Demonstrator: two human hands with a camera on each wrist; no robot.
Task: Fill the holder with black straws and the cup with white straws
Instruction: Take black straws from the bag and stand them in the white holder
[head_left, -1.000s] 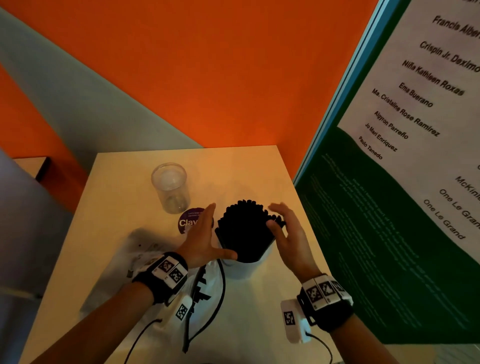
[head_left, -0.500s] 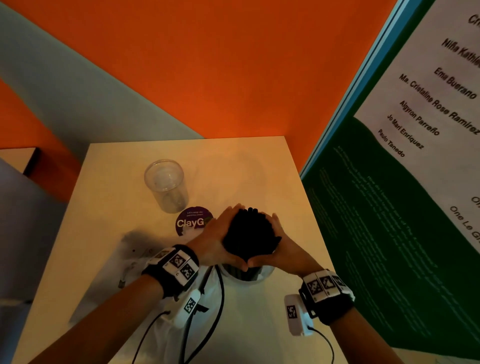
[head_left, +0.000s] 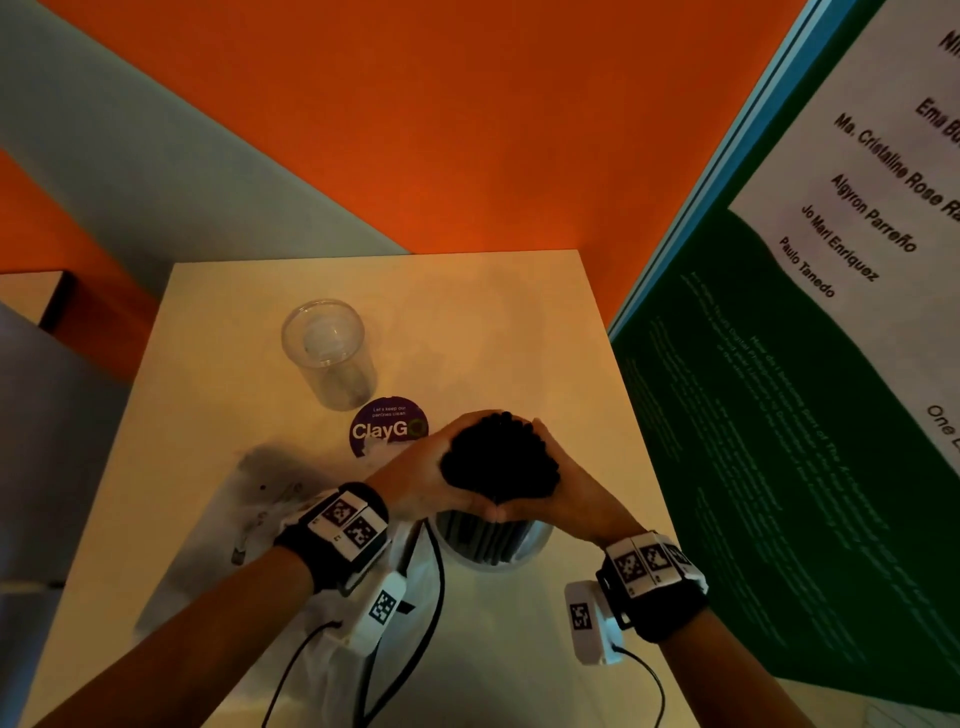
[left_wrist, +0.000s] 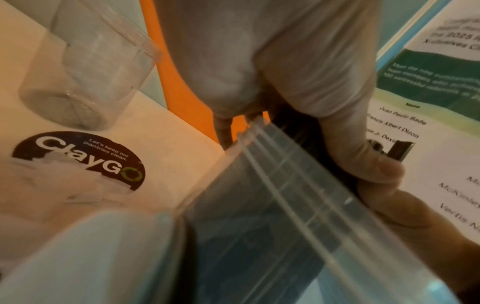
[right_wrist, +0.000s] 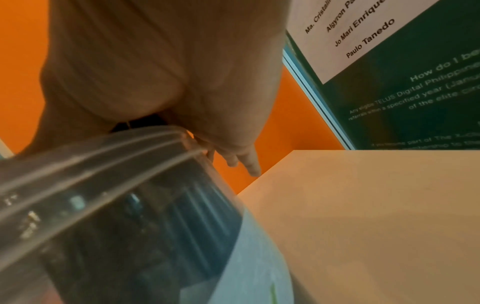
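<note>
A thick bundle of black straws (head_left: 500, 462) stands in a clear holder (head_left: 493, 545) near the table's front. Both hands cup the bundle from either side, thumbs meeting at its near side. My left hand (head_left: 421, 475) wraps the left of the bundle, my right hand (head_left: 571, 491) the right. The wrist views show the holder's ribbed rim (left_wrist: 272, 185) (right_wrist: 103, 156) with dark straws inside. An empty clear cup (head_left: 328, 353) (left_wrist: 85, 67) stands upright at the back left. No white straws are clearly visible.
A round purple ClayGo sticker (head_left: 388, 431) lies between cup and holder. A crumpled clear plastic bag (head_left: 270, 499) lies at the left under my left wrist. An orange wall rises behind the table (head_left: 493, 322); a green-and-white poster (head_left: 779, 415) stands close on the right.
Both hands have closed in from spread positions beside the straws and now squeeze the bundle together; the fanned straws are gathered into a tighter bunch.
</note>
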